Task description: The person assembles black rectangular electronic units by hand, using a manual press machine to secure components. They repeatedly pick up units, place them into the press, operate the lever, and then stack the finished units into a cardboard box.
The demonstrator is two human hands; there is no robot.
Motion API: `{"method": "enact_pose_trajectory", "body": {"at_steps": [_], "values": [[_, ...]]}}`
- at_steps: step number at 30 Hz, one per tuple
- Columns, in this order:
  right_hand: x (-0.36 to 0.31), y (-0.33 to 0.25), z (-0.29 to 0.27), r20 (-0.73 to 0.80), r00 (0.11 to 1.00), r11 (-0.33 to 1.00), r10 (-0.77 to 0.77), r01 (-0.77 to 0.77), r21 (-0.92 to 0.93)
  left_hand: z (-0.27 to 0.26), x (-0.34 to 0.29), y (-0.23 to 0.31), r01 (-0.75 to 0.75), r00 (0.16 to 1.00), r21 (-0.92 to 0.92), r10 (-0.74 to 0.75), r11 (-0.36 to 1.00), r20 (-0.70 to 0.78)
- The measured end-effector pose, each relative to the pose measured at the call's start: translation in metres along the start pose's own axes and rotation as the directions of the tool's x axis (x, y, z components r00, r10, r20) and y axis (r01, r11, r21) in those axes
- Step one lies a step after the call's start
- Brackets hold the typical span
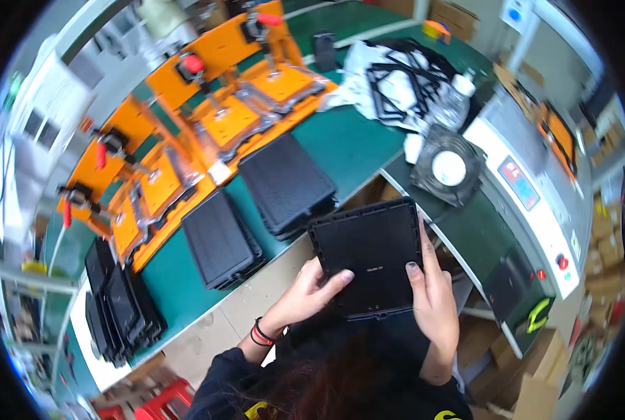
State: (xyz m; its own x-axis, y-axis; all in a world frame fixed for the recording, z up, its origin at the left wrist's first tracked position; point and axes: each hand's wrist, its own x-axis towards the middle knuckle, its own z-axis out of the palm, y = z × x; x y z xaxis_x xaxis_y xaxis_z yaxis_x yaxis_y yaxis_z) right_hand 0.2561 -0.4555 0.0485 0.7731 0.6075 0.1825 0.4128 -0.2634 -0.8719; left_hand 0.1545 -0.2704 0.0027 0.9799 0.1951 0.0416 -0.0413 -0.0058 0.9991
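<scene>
A black rectangular plastic panel (368, 262) with a raised, notched rim is held up in front of my body, clear of the bench edge. My left hand (312, 290) grips its left side, thumb lying on the flat inner face. Along the right edge, my right hand (431, 294) is closed, its thumb also pressing on the face. Most of the fingers are hidden behind the panel. Just beyond it on the green bench rest two stacks of black ribbed panels, the larger stack (288, 182) and a smaller stack (221, 238) to its left.
Orange clamp fixtures (221, 122) with red-tipped levers line the bench's back. More black panels (120, 308) stand at far left. A fan (449, 168), a clear bottle (452, 101) and black frames (403, 80) on white plastic lie right. A white machine (522, 182) with buttons borders the right side.
</scene>
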Motion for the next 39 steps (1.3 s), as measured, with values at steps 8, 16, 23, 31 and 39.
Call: {"method": "enact_pose_trajectory", "body": {"at_steps": [8, 16, 23, 31, 39], "values": [[0.031, -0.038, 0.062, 0.263, 0.861, 0.874, -0.436, 0.475, -0.104, -0.054, -0.040, 0.010, -0.325, 0.801, -0.519, -0.062, 0.791, -0.596], [0.048, -0.041, 0.126, 0.208, 0.662, 0.691, -0.720, 0.710, 0.133, -0.089, -0.038, 0.047, -0.251, 0.797, -0.614, -0.200, 0.749, -0.570], [0.108, -0.050, 0.090, 0.116, 0.962, 0.863, -0.246, 0.162, 0.478, -0.168, 0.075, 0.067, -0.448, 0.558, 0.167, 0.421, 0.878, -0.715], [0.184, -0.020, 0.088, 0.205, 0.972, 0.795, -0.114, -0.035, 0.606, -0.247, 0.223, 0.075, 0.016, 0.285, 0.967, 0.928, -0.256, 0.241], [0.194, -0.020, 0.081, 0.411, 0.911, 0.753, -0.013, -0.262, 0.604, -0.263, 0.251, 0.061, 0.068, 0.037, 0.959, 0.961, -0.276, 0.274]]}}
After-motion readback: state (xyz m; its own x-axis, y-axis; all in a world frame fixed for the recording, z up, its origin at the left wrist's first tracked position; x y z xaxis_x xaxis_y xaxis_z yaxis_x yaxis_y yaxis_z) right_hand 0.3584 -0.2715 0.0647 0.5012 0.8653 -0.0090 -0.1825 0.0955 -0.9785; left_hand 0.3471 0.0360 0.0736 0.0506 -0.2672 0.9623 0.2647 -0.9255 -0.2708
